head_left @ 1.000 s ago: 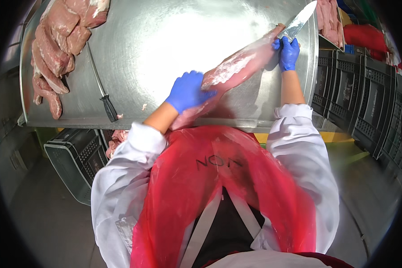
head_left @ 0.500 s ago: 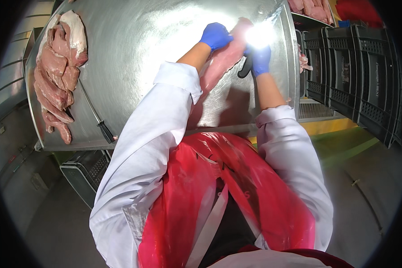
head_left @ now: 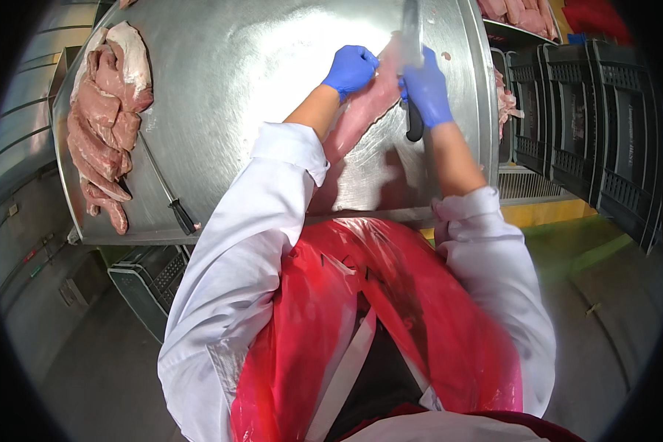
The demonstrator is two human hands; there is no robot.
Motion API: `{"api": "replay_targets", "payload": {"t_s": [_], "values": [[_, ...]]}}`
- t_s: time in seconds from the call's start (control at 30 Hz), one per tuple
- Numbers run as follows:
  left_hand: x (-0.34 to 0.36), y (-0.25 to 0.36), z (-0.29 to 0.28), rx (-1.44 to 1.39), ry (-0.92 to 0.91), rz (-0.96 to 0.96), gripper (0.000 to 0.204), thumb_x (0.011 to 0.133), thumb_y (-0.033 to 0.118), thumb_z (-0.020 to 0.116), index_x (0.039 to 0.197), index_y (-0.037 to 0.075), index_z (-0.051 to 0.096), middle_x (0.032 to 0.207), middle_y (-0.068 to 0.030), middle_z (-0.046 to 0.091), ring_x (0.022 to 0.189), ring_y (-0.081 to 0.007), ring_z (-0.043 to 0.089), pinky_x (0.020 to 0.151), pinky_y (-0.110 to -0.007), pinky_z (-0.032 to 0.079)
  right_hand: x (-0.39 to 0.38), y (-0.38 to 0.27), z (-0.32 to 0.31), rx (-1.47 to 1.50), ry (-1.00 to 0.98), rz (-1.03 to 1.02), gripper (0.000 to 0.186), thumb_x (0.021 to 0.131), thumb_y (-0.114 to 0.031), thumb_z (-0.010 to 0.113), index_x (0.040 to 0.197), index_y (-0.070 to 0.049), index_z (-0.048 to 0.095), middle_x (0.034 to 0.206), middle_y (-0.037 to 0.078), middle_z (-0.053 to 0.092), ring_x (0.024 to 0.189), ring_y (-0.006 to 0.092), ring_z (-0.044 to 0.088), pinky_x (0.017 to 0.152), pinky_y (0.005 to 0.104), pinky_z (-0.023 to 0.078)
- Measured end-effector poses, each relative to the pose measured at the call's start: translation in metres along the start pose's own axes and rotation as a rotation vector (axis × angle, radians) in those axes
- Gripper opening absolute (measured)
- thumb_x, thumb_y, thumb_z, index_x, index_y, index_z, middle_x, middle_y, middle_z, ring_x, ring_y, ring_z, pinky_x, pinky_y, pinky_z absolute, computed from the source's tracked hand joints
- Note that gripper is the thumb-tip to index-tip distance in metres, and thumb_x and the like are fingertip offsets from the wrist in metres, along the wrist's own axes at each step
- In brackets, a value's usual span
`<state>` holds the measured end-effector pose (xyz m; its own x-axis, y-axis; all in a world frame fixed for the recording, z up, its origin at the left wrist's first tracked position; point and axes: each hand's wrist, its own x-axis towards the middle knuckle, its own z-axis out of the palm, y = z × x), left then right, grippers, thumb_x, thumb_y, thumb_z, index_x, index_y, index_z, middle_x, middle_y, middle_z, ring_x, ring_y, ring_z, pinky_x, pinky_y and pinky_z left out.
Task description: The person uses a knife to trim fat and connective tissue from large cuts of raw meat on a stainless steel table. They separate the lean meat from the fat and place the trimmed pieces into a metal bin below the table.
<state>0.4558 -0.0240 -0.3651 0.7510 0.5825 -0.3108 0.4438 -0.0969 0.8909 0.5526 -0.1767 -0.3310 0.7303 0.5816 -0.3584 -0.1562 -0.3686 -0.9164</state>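
Observation:
A long pale-pink piece of meat [head_left: 353, 121] lies diagonally on the steel table [head_left: 228, 88] in front of me. My left hand [head_left: 353, 72], in a blue glove, has its fingers curled closed at the upper left edge of that meat, gripping it. My right hand [head_left: 423, 88], also blue-gloved, is closed on a knife [head_left: 412, 33] at the meat's right side, its blade pointing away from me and its black handle showing below the fingers. On the table's left lie several overlapping meat cuts [head_left: 107, 118] and a sharpening steel [head_left: 157, 177] with a black handle.
Stacked black crates [head_left: 567, 118] stand beyond the table's right edge. A tray of pink meat [head_left: 523, 16] is at the upper right, with some scraps [head_left: 502, 103] below it. A grey crate [head_left: 144, 287] sits below the table's left front corner.
My left hand has moved up and right along the meat, fingers now curled. My right hand has come left, with the blade turned to point straight away from me. My view has shifted slightly.

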Motion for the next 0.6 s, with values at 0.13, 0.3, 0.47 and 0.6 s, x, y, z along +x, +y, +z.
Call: {"api": "replay_targets", "payload": {"t_s": [0.13, 0.3, 0.47, 0.6], "values": [[-0.004, 0.008, 0.003, 0.123, 0.008, 0.066, 0.012, 0.087, 0.011, 0.065, 0.082, 0.002, 0.072, 0.074, -0.0091, 0.068, 0.068, -0.015, 0.06, 0.069, -0.032, 0.052, 0.01, -0.004, -0.001, -0.165, -0.149, 0.073, 0.085, 0.093, -0.007, 0.053, 0.164, -0.023, 0.01, 0.079, 0.012, 0.064, 0.058, 0.0146, 0.059, 0.053, 0.0304, 0.052], [-0.006, -0.002, 0.004, 0.124, 0.064, 0.112, 0.015, 0.088, 0.015, 0.065, 0.083, 0.002, 0.072, 0.072, -0.0116, 0.068, 0.066, -0.0185, 0.063, 0.067, -0.034, 0.052, -0.059, -0.005, -0.037, -0.122, -0.367, 0.262, 0.075, 0.093, -0.004, 0.055, 0.161, -0.02, 0.029, 0.083, 0.003, 0.064, 0.062, 0.0087, 0.057, 0.056, 0.0264, 0.049], [-0.012, -0.001, 0.006, 0.206, 0.121, 0.231, 0.021, 0.089, 0.02, 0.065, 0.082, 0.001, 0.071, 0.074, -0.0178, 0.068, 0.067, -0.0275, 0.066, 0.067, -0.039, 0.053, -0.071, 0.018, -0.058, -0.07, -0.472, 0.227, 0.08, 0.094, -0.002, 0.051, 0.163, -0.027, 0.021, 0.07, 0.005, 0.059, 0.051, 0.0106, 0.054, 0.047, 0.0296, 0.047], [-0.013, 0.02, 0.006, 0.276, 0.092, 0.284, 0.024, 0.09, 0.021, 0.063, 0.082, 0.0, 0.071, 0.078, -0.023, 0.069, 0.072, -0.0361, 0.069, 0.07, -0.043, 0.054, -0.026, 0.017, -0.032, 0.039, -0.462, 0.199, 0.077, 0.095, -0.002, 0.051, 0.163, -0.026, 0.023, 0.074, 0.004, 0.061, 0.054, 0.0098, 0.055, 0.05, 0.0258, 0.049]]}}
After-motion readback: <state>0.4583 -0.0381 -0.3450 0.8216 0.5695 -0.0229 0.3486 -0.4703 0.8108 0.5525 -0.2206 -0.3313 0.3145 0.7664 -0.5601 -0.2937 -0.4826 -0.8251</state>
